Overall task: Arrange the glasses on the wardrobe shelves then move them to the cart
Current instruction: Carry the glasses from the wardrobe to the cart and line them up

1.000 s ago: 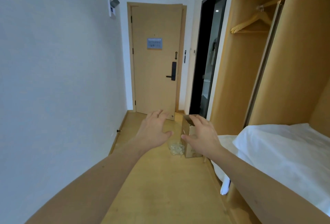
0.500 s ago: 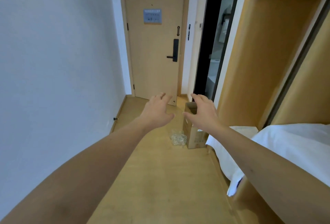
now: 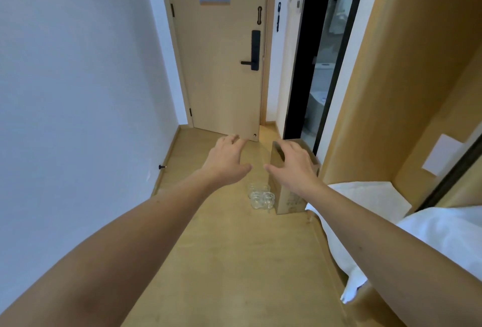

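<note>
Closer now to the door (image 3: pixel 221 66) than a moment ago, both arms reach out ahead over the wooden floor (image 3: pixel 221 261). Left hand (image 3: pixel 225 161) is spread wide and holding nothing; right hand (image 3: pixel 293 166) is likewise spread and empty, hovering in front of the cardboard box (image 3: pixel 289 199). Down below between them, the glasses (image 3: pixel 260 196) sit clustered on the floor, just beside the box. White bedding (image 3: pixel 430 235) hangs at the right.

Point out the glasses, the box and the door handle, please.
glasses (image 3: pixel 260 197), head view, clustered rims
box (image 3: pixel 288 196), head view, side face
door handle (image 3: pixel 247 62), head view, lever
</note>
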Tool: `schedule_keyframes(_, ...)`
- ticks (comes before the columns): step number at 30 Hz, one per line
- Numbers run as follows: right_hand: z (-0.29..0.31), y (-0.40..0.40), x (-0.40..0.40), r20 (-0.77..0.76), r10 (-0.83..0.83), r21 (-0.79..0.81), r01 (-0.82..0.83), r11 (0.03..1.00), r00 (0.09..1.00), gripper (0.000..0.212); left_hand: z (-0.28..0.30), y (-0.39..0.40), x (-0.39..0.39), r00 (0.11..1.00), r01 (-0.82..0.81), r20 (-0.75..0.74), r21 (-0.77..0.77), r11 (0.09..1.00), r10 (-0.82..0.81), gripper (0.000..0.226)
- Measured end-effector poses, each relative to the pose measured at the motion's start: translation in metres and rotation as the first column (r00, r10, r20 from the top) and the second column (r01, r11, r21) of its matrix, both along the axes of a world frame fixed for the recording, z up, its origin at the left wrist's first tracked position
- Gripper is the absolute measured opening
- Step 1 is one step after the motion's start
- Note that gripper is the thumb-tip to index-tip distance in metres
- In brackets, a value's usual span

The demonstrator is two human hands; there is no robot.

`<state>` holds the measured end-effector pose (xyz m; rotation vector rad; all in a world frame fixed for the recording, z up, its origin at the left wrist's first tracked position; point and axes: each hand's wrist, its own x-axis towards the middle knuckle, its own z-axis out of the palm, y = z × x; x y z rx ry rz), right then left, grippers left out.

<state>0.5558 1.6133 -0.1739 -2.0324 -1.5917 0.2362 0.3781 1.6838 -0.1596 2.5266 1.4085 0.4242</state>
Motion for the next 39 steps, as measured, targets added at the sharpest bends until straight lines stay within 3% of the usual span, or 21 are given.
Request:
schedule_keyframes(22, -0.061, 0.308, 0.041, -0.035, -0.176, -0.111, 0.171, 0.979, 0.984, 0.077, -0.057, 0.334, 0.048, 0.993, 0.111, -0.035, -0.110, 0.988, -0.116, 0.080)
schedule_keyframes(31, -0.116, 0.377, 0.085, -0.084, -0.238, -0.208, 0.216, 0.954, 0.968, 0.078, -0.111, 0.409, 0.085, 0.985, 0.129, -0.079, -0.222, 0.967, -0.150, 0.080)
schedule_keyframes(39, -0.186, 0.454, 0.153, -0.132, -0.238, -0.338, 0.182, 0.923, 0.962, 0.070, -0.175, 0.476, 0.148, 0.989, 0.052, -0.116, -0.307, 0.950, -0.091, 0.080)
